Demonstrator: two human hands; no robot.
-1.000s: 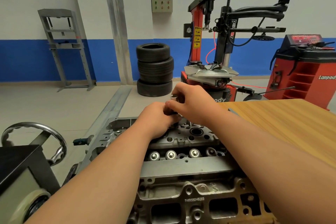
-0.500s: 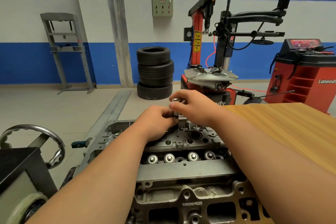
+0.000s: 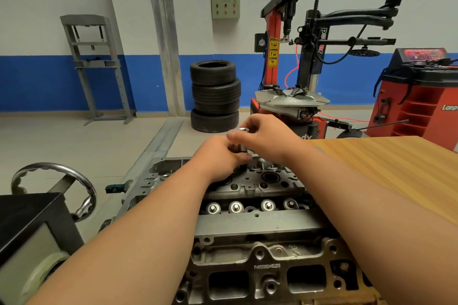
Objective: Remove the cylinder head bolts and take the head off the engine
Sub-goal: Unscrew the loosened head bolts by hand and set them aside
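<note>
Over the cylinder head's (image 3: 257,188) far end, left hand (image 3: 218,156) grips and right hand (image 3: 267,138) pinches one upright metal tool (image 3: 239,147).

wooden table (image 3: 386,168) crowding cylinder head (image 3: 250,220) right

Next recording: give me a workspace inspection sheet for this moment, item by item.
Surface: wood-grain tabletop, to the right of the engine.
Job's things: grey cast-metal cylinder head; shiny metal cylindrical piece held above its far end, bolt or socket unclear.
Clutter: nothing seen.
Grips: left hand grips the piece low down; right hand pinches its top.
Cables: thin red hose on the red-and-black tyre changer.
Surroundings: stack of black tyres, red wheel balancer, grey steel press frame, steel handwheel.
</note>
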